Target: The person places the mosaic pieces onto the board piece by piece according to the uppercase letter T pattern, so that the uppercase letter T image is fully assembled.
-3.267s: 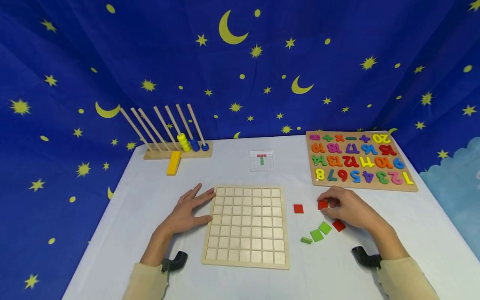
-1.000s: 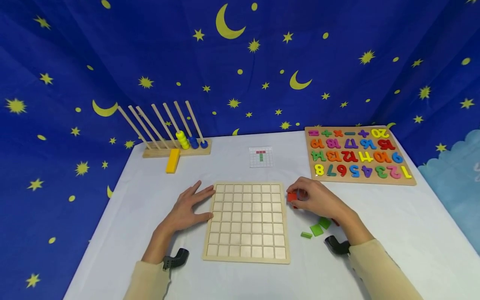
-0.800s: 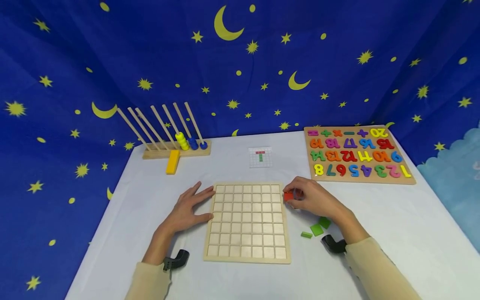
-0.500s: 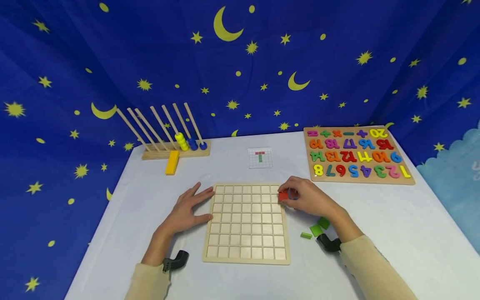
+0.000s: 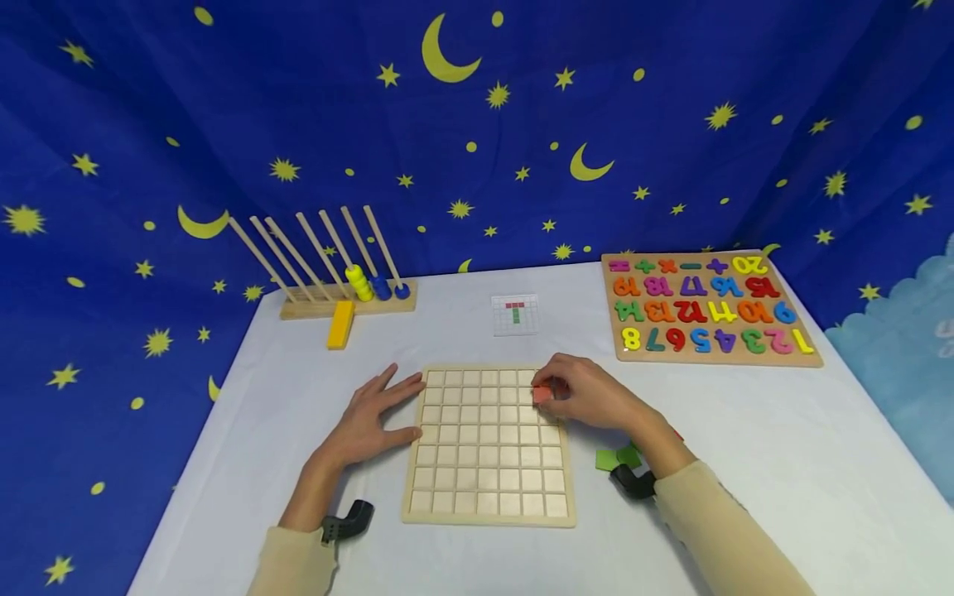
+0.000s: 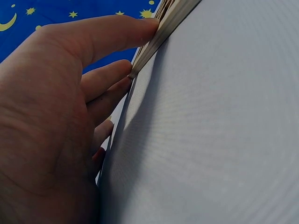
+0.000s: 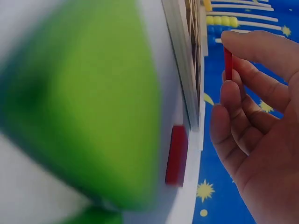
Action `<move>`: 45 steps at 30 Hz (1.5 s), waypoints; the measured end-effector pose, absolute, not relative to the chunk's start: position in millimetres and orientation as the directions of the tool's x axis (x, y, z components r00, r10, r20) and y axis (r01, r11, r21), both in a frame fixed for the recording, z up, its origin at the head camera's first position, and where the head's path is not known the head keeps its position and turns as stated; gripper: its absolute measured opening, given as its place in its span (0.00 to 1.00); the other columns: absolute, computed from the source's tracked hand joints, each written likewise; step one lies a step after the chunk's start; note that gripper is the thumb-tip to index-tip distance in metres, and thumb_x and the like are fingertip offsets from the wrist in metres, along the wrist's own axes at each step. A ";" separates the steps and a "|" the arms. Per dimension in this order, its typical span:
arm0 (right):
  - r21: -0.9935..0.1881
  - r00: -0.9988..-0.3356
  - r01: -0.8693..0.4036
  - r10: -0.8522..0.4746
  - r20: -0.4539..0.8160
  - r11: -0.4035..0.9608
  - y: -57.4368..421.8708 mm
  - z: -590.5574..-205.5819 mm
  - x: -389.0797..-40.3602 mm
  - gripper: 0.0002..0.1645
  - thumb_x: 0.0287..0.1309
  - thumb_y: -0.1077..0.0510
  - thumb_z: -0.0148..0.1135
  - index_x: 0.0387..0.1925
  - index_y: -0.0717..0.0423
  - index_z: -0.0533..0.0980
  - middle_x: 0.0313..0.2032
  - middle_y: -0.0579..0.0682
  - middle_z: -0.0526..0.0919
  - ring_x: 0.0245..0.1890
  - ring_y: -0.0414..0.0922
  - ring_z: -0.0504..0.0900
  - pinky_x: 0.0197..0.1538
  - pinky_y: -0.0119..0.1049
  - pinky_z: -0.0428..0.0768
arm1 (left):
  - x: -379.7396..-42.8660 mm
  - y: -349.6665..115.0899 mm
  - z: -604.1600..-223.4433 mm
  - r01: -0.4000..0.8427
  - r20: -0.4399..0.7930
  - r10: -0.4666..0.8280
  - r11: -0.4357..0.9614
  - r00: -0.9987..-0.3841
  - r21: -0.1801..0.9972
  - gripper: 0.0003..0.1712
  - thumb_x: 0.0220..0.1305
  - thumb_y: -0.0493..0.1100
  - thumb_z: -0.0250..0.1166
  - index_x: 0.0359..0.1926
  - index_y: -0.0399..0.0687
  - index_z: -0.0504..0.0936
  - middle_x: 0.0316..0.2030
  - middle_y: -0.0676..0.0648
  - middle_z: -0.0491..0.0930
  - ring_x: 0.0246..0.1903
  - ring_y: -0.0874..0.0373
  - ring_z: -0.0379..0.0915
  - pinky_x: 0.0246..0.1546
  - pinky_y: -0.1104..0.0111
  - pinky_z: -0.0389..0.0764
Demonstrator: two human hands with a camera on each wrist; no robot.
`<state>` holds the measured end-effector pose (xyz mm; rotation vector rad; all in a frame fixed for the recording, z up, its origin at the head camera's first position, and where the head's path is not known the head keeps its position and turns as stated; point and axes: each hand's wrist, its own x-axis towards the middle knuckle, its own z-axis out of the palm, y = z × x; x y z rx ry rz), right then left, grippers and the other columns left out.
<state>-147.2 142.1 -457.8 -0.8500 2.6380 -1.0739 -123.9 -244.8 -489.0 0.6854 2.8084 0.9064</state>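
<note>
A red square tile (image 5: 542, 395) is pinched between thumb and fingers of my right hand (image 5: 589, 396), over the upper right part of the wooden grid board (image 5: 488, 526). In the right wrist view the held tile (image 7: 228, 65) appears edge-on. My left hand (image 5: 368, 422) has its fingers spread, and its fingertips touch the board's left edge. Another red tile (image 7: 177, 156) lies on the table beside the board, seen in the right wrist view. Green tiles (image 5: 606, 460) lie by my right wrist, partly hidden; one green tile (image 7: 93, 102) looms blurred near the wrist camera.
Behind the board lies a small pattern card (image 5: 514, 315) with a red and green T. A number puzzle board (image 5: 715, 310) lies at the back right. At the back left are a peg abacus (image 5: 346, 308) and a yellow block (image 5: 340, 324).
My right hand has carried the red tile leftward from the table's right side to above the board. A green tile that stood tilted now shows its broad face. The left hand stays put.
</note>
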 end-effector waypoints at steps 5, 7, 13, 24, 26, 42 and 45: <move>-0.684 -0.815 -0.454 -0.576 0.061 0.570 133.4 -456.3 -146.3 0.15 0.51 0.52 0.73 0.42 0.47 0.82 0.33 0.40 0.77 0.32 0.41 0.73 0.35 0.34 0.74 | -121.6 -244.3 -488.8 0.381 0.031 0.450 0.718 -0.893 0.583 0.41 0.54 0.62 0.69 0.68 0.61 0.69 0.69 0.58 0.61 0.72 0.50 0.38 0.65 0.45 0.43; -0.682 -0.812 -0.461 -0.579 0.067 0.568 131.0 -455.3 -146.7 0.15 0.51 0.53 0.73 0.42 0.49 0.82 0.32 0.41 0.77 0.32 0.41 0.74 0.34 0.34 0.74 | -122.1 -243.6 -488.9 0.383 0.033 0.452 0.714 -0.892 0.586 0.41 0.54 0.62 0.69 0.68 0.61 0.69 0.69 0.58 0.60 0.72 0.50 0.38 0.65 0.45 0.43; -0.664 -0.801 -0.486 -0.594 0.078 0.568 124.0 -453.4 -150.2 0.14 0.52 0.54 0.72 0.42 0.49 0.82 0.33 0.40 0.77 0.31 0.39 0.73 0.34 0.34 0.74 | -122.9 -243.0 -488.6 0.392 0.046 0.453 0.709 -0.890 0.586 0.41 0.53 0.61 0.70 0.68 0.60 0.70 0.69 0.60 0.61 0.72 0.49 0.39 0.65 0.45 0.43; -0.656 -0.793 -0.483 -0.607 0.048 0.579 112.0 -450.9 -153.0 0.12 0.52 0.53 0.70 0.41 0.46 0.82 0.32 0.41 0.77 0.31 0.38 0.73 0.34 0.34 0.74 | -123.5 -241.1 -490.7 0.391 0.038 0.462 0.702 -0.886 0.595 0.41 0.54 0.61 0.70 0.68 0.60 0.69 0.69 0.61 0.61 0.72 0.50 0.39 0.65 0.45 0.43; -0.659 -0.789 -0.483 -0.613 0.042 0.576 109.4 -451.0 -153.4 0.13 0.52 0.53 0.71 0.41 0.47 0.83 0.32 0.41 0.77 0.31 0.38 0.73 0.34 0.34 0.74 | -123.0 -240.7 -489.8 0.389 0.040 0.458 0.701 -0.888 0.598 0.41 0.53 0.61 0.70 0.68 0.60 0.69 0.69 0.60 0.61 0.72 0.49 0.39 0.65 0.45 0.43; -0.638 -0.774 -0.490 -0.633 0.005 0.594 88.1 -446.0 -161.2 0.13 0.53 0.53 0.70 0.42 0.48 0.83 0.34 0.39 0.77 0.33 0.37 0.73 0.37 0.31 0.75 | -122.9 -243.3 -486.9 0.383 0.048 0.446 0.704 -0.894 0.598 0.41 0.52 0.60 0.72 0.67 0.60 0.70 0.69 0.59 0.62 0.72 0.47 0.40 0.64 0.43 0.44; -0.629 -0.764 -0.504 -0.645 0.005 0.592 82.3 -444.6 -164.3 0.14 0.53 0.52 0.70 0.42 0.49 0.83 0.34 0.39 0.77 0.33 0.37 0.74 0.37 0.31 0.75 | -122.4 -243.0 -486.4 0.373 0.037 0.442 0.706 -0.896 0.602 0.42 0.52 0.60 0.72 0.68 0.60 0.70 0.69 0.58 0.62 0.72 0.47 0.39 0.64 0.42 0.43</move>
